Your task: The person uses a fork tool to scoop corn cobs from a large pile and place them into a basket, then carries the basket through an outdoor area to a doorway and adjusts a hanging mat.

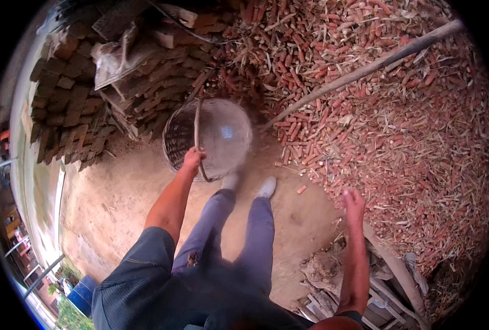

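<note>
My left hand (192, 158) grips the arched handle of a round woven wire basket (179, 135), which hangs tilted in front of me with a pale sheet lining its inside. Out to my right, my right hand (354, 201) hangs free with its fingers apart and nothing in it, just at the edge of a big heap of reddish corn cobs (365, 93). My legs and pale shoes (266, 187) stand on bare dirt ground between the two hands.
A stack of red bricks (74, 104) with boards on top rises at the upper left. A long wooden pole (365, 69) lies across the cob heap. Broken planks and rubble (365, 286) lie at the lower right. A blue barrel (82, 294) stands lower left.
</note>
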{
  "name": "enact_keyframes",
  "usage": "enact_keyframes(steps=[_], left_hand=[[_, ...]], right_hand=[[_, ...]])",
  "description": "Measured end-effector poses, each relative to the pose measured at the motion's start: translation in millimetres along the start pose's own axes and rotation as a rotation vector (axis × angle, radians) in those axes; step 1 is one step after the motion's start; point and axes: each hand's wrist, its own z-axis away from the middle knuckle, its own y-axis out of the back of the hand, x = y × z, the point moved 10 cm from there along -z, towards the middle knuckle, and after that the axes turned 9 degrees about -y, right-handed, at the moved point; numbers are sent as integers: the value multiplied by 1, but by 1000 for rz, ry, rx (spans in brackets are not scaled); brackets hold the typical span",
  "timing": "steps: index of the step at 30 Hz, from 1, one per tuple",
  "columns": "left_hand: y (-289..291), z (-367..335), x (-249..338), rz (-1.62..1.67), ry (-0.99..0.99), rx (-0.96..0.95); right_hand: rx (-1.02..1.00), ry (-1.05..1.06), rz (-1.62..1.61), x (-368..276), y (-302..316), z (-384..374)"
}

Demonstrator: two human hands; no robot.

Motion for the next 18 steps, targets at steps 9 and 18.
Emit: enact_keyframes(steps=[9, 18], left_hand=[[-42, -60, -71, -102, 92, 42], [-96, -38, -93, -216, 286, -138]], right_hand=[[110, 184, -40, -160, 10, -185], [42, 185, -403, -241, -14, -270]])
